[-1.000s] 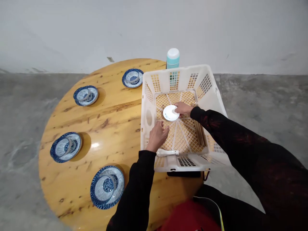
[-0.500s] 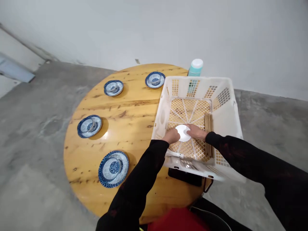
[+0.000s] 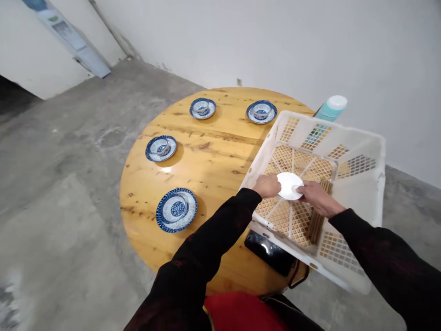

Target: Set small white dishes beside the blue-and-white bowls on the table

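Observation:
A small round white dish [image 3: 288, 184] is between my hands, over the inside of a white plastic basket [image 3: 374, 174]. My left hand [image 3: 268, 186] is closed at its left edge. My right hand [image 3: 316, 197] pinches the right edge, thumb on top. Whether more dishes lie underneath is hidden. A bundle of wooden chopsticks [image 3: 315, 227] lies along the basket's right side, partly behind my right wrist. Blue-and-white plates, each with a small bowl on it, are spaced around the table; the nearest plate [image 3: 161, 220] is left of my left forearm.
The round wooden table [image 3: 206, 161] carries the basket, which overhangs its right edge. A shiny black flat object [image 3: 268, 250] lies by the basket's near side. Behind the basket stands a teal bottle with a white cap [image 3: 332, 108]. A water dispenser [image 3: 72, 37] is at the far left.
My view has swung left, so table and basket appear farther right. Both hands still hold the white dish, which now looks slightly raised and tilted.

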A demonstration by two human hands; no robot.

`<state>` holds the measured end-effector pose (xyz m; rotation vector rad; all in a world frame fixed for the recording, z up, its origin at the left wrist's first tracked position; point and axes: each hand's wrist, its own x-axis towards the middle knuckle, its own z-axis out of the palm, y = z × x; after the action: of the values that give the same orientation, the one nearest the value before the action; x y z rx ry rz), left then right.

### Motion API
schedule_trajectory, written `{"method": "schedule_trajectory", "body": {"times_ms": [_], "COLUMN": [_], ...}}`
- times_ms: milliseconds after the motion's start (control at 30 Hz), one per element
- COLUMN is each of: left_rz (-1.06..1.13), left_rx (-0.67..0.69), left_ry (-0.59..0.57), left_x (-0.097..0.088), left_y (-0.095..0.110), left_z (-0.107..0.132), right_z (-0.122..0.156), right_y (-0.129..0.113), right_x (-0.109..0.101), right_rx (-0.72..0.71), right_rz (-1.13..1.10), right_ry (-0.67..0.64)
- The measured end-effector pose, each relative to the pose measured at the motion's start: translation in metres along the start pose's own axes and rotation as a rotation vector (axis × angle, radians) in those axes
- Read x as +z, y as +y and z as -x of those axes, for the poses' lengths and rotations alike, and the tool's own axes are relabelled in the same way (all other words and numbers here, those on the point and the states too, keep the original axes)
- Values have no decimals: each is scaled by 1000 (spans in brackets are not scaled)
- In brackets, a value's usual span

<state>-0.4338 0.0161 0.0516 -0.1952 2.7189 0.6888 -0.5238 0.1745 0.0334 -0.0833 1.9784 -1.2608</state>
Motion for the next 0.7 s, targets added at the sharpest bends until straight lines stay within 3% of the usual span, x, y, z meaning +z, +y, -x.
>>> {"method": "schedule_trajectory", "body": {"times_ms": [100,167,300,400,500,700], "left_rz": [123,252,554,658,712,800], "left_rx": [-66,-26,42,37,38,-35], "left_ry": [202,307,497,548,536,443], "left_x": [-28,-50,-89,-104,-107,-78], "left_y": [-2,-8,-36,-75,-127,-243], "left_z": [18,32,63,83,100,123], "right_z": [16,28,47,54,53,24], "right_y": [-38,-65,-108,-129,-141,-128], "right_x": [-4,1,36,82,139,256], "right_rx": [-85,-154,-315,-341,-282,-73], "right_rz": [-57,-101,-145,-156,-174,-180], "right_ry": [42,36,15,4,-26,-34]}}
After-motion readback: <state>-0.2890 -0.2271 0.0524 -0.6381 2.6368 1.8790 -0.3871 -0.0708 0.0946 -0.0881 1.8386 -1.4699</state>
